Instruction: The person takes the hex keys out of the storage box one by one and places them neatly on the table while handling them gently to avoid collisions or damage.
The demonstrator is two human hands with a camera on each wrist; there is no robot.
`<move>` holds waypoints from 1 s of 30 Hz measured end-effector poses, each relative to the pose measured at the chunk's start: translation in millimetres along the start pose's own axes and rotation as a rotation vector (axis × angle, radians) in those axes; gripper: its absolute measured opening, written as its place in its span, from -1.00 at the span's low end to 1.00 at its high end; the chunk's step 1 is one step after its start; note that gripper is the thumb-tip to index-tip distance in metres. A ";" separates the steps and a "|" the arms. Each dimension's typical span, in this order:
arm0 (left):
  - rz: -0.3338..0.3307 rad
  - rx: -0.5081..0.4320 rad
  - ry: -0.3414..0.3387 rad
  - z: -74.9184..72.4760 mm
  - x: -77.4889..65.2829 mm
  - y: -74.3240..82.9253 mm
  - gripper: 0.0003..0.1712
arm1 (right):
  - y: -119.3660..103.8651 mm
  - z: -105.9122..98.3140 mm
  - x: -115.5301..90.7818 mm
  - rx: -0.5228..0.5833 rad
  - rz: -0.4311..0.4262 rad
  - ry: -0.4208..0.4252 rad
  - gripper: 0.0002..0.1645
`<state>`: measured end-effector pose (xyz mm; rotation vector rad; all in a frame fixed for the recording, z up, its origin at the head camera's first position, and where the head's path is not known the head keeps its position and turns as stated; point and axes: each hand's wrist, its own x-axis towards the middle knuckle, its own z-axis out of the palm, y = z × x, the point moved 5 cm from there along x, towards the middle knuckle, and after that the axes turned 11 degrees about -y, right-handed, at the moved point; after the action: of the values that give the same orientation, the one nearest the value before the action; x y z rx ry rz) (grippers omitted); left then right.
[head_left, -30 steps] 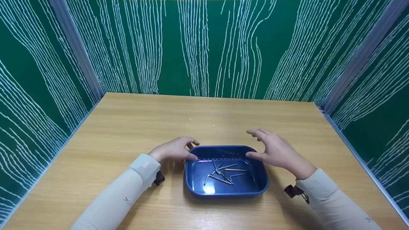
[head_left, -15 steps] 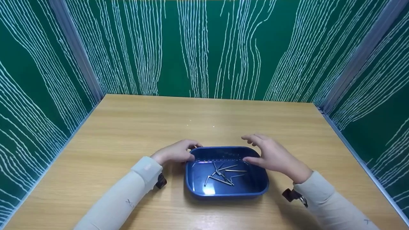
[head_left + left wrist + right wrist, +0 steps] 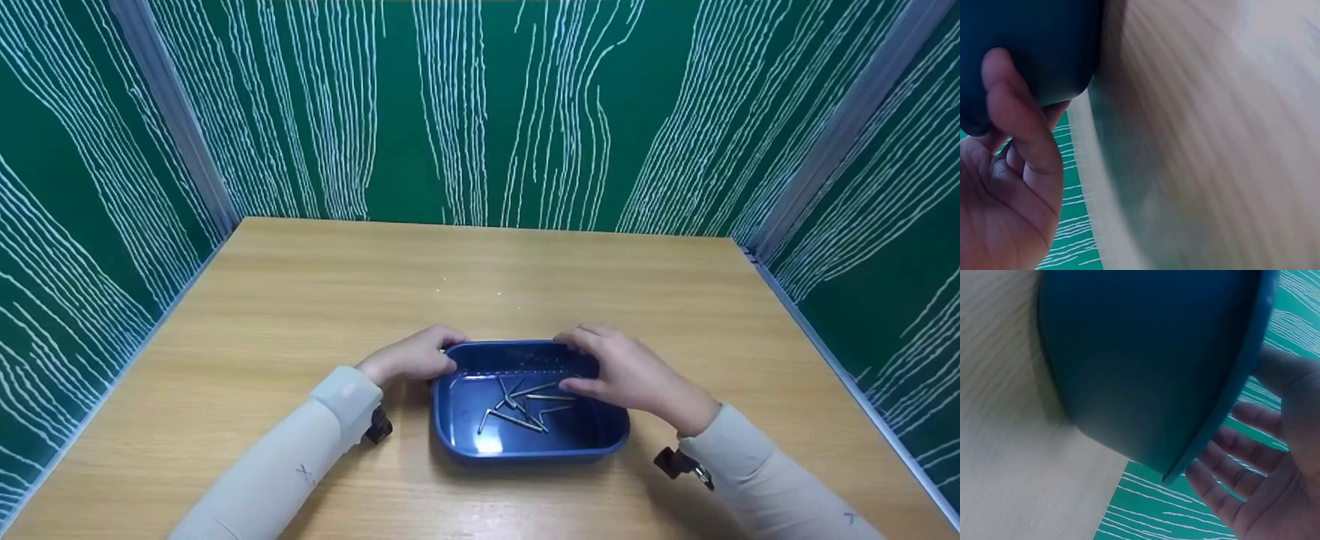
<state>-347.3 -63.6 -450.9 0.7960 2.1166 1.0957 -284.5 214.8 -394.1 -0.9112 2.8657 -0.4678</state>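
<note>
A blue plastic bin [image 3: 529, 454] with rounded corners sits on the table. Inside lie several L-shaped metal hex keys [image 3: 517, 421] in a loose pile. At the bin's far left corner is my left hand [image 3: 411, 355], gripping it with thumb by the rim and fingers behind. The left wrist view shows that hand's fingers [image 3: 1022, 124] bent against the bin's outer wall. My right hand [image 3: 630, 371] reaches over the far right corner, thumb above the interior. In the right wrist view its fingers [image 3: 1241, 461] are spread and fairly straight, right at the rim.
The wooden table [image 3: 337, 274] has a few tiny pale specks [image 3: 499, 293] beyond the bin. Green panels with white wavy lines [image 3: 397, 112] enclose the back and both sides. Grey posts [image 3: 176, 112] stand at the rear corners.
My right hand has moved left and slightly down to the bin's far right corner. My left hand's thumb has drawn back a little toward the rim. Bin and hex keys look unmoved.
</note>
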 end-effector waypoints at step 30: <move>-0.042 -0.103 0.073 4.3 2.6 -9.5 -0.67 | -10.2 32.8 18.5 0.003 -0.099 -0.168 -0.65</move>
<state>-347.8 -64.1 -461.7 0.6699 2.1083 1.2171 -287.9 187.7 -422.0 -1.0423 2.6785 -0.3839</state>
